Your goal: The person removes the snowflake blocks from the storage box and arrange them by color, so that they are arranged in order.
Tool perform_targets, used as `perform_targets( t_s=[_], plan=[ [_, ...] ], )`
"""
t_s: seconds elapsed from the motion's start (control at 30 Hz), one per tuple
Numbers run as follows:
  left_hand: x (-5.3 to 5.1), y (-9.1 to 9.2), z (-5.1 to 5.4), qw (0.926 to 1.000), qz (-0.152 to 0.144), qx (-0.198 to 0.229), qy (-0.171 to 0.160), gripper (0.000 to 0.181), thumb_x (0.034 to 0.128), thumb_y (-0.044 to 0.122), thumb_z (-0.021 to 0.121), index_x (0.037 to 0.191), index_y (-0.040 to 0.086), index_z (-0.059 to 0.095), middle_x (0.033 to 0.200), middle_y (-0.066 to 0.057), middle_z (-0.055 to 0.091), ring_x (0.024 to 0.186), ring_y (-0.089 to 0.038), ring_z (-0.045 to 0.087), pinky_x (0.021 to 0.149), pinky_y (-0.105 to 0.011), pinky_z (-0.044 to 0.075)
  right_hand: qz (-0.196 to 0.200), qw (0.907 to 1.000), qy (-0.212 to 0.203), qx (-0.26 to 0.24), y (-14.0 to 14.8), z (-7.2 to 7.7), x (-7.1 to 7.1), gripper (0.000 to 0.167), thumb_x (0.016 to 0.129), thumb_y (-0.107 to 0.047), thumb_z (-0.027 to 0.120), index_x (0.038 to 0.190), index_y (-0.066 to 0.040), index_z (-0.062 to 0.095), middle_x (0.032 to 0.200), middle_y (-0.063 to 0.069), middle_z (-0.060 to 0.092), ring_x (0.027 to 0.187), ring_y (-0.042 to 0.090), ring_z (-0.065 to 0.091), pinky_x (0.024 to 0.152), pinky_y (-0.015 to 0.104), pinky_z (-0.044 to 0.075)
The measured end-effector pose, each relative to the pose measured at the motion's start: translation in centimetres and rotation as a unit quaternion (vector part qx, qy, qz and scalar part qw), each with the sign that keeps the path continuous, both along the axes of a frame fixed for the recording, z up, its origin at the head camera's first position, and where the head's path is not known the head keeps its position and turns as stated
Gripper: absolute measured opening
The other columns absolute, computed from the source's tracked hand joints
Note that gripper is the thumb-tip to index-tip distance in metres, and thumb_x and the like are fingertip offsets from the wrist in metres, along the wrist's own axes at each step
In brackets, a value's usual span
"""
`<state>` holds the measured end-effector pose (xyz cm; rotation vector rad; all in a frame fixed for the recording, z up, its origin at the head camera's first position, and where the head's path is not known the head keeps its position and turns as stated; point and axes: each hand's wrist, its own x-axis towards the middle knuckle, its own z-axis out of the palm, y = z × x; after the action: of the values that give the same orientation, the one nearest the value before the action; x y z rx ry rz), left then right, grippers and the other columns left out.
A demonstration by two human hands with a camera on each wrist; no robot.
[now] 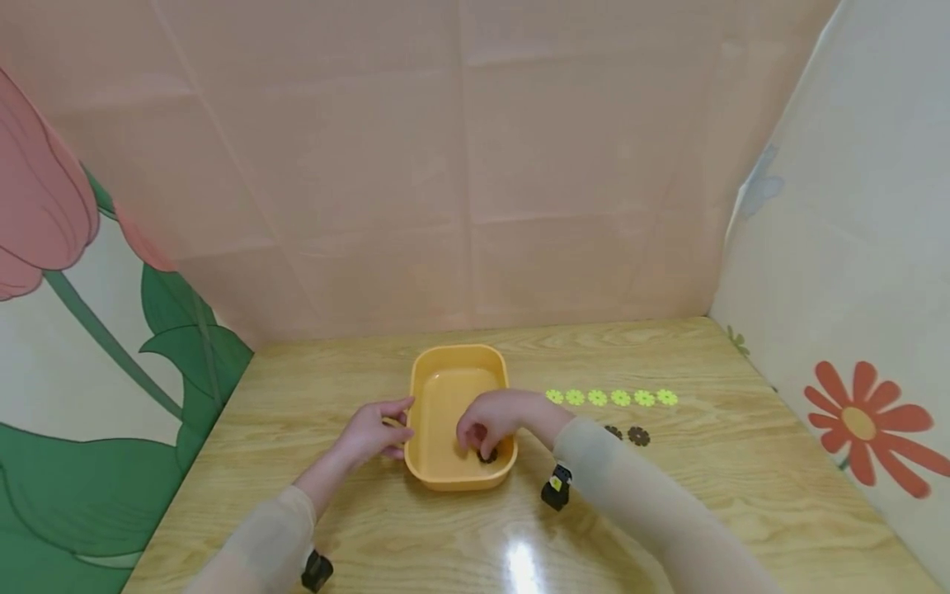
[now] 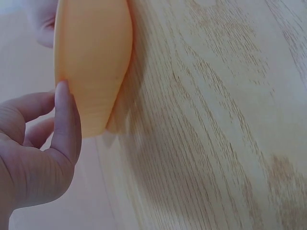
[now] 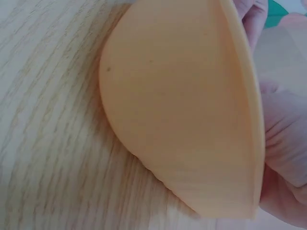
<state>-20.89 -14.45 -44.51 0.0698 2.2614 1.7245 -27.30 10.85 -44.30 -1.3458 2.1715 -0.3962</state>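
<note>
A yellow-orange plastic basin [image 1: 458,487] stands on the wooden table. My left hand [image 1: 371,431] rests against its left side, fingertips touching the rim and outer wall, as the left wrist view shows with the fingers [image 2: 64,120] fairly straight. Inside the basin's near right part, my right hand [image 1: 493,417] has curled fingers and pinches a small dark flower-shaped piece [image 1: 487,456] near the bottom. In the right wrist view the basin's wall [image 3: 177,110] hides the fingertips of the right hand [image 3: 285,143].
Several yellow-green flower-shaped pieces [image 1: 597,398] lie in a row right of the basin. Nearer, two dark flower pieces [image 1: 639,436] lie side by side, one partly covered by the right forearm. A pink backdrop [image 1: 460,165] and flower-printed side walls border the table.
</note>
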Motion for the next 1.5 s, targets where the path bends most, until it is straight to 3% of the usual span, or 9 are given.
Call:
perform_targets(
  t_s=[0.17,0.3,0.43,0.6,0.8,1.0,1.27,1.5],
  plan=[
    [0.0,0.1,-0.1,1.0,0.003,-0.003,0.001,0.058,0.0864,-0.011,0.067,0.141,-0.003,0.049,0.105,-0.018,0.054,0.07,-0.017,0.058,0.059,-0.035,0.064,0.002,0.9992,0.029,0.026,-0.4,0.2,0.6,0.022,0.08,-0.008,0.083,0.098,-0.015,0.073,0.074,-0.014,0.06,0.071,-0.001,0.054,0.068,0.013,0.048],
    [0.0,0.1,-0.1,1.0,0.004,-0.007,0.002,0.058,0.0864,-0.01,0.068,0.141,-0.002,0.05,0.105,-0.017,0.053,0.072,-0.019,0.058,0.06,-0.036,0.065,-0.003,0.9994,0.029,0.021,-1.0,0.2,0.9,0.023,0.081,-0.007,0.081,0.102,-0.015,0.074,0.075,-0.013,0.061,0.072,-0.001,0.053,0.069,0.013,0.048],
    [0.1,0.1,0.0,0.9999,0.005,-0.013,0.0,0.059,0.0864,-0.009,0.069,0.142,-0.001,0.05,0.105,-0.015,0.053,0.073,-0.019,0.059,0.059,-0.036,0.064,-0.006,0.9997,-0.002,-0.026,-1.8,-0.4,1.0,0.024,0.084,-0.008,0.079,0.106,-0.012,0.074,0.083,-0.009,0.065,0.078,0.0,0.057,0.073,0.013,0.051],
    [0.1,0.0,0.0,0.9999,0.006,-0.014,0.002,0.059,0.0858,-0.009,0.069,0.142,-0.001,0.051,0.105,-0.016,0.054,0.072,-0.02,0.059,0.059,-0.036,0.064,-0.009,0.9923,-0.049,-0.114,-2.6,-1.3,0.8,0.025,0.085,-0.006,0.078,0.11,-0.004,0.071,0.102,0.004,0.07,0.092,0.013,0.064,0.085,0.02,0.056],
    [0.1,0.0,-0.1,0.9999,0.006,-0.007,0.005,0.059,0.0854,-0.009,0.069,0.141,-0.002,0.051,0.105,-0.017,0.054,0.073,-0.021,0.06,0.061,-0.037,0.065,-0.036,0.9841,-0.044,-0.168,-2.5,-1.3,0.4,0.027,0.084,-0.002,0.077,0.11,-0.002,0.07,0.108,0.01,0.069,0.096,0.028,0.062,0.086,0.036,0.059],
    [0.1,0.0,-0.2,1.0,0.005,0.001,0.004,0.059,0.085,-0.011,0.068,0.141,-0.003,0.05,0.106,-0.019,0.053,0.072,-0.02,0.059,0.061,-0.037,0.065,-0.064,0.9871,-0.015,-0.146,-1.9,-1.2,0.2,0.03,0.083,-0.005,0.08,0.111,-0.004,0.069,0.108,0.008,0.067,0.098,0.024,0.061,0.088,0.031,0.056],
    [0.1,0.0,0.0,1.0,0.002,0.004,0.003,0.061,0.0844,-0.01,0.069,0.142,-0.002,0.049,0.109,-0.02,0.054,0.072,-0.021,0.059,0.061,-0.038,0.065,-0.043,0.9943,0.046,-0.086,-1.8,-1.6,0.1,0.042,0.077,-0.008,0.084,0.117,-0.009,0.07,0.115,0.001,0.065,0.108,0.014,0.057,0.104,0.024,0.044],
    [0.0,-0.1,-0.2,1.0,-0.002,0.004,0.0,0.061,0.085,-0.009,0.069,0.142,-0.002,0.048,0.108,-0.019,0.054,0.075,-0.021,0.059,0.063,-0.038,0.065,-0.035,0.9936,0.1,-0.038,-2.0,-1.7,0.0,0.046,0.072,-0.007,0.086,0.115,-0.016,0.071,0.112,-0.004,0.058,0.104,0.009,0.051,0.102,0.021,0.042]
  ],
)
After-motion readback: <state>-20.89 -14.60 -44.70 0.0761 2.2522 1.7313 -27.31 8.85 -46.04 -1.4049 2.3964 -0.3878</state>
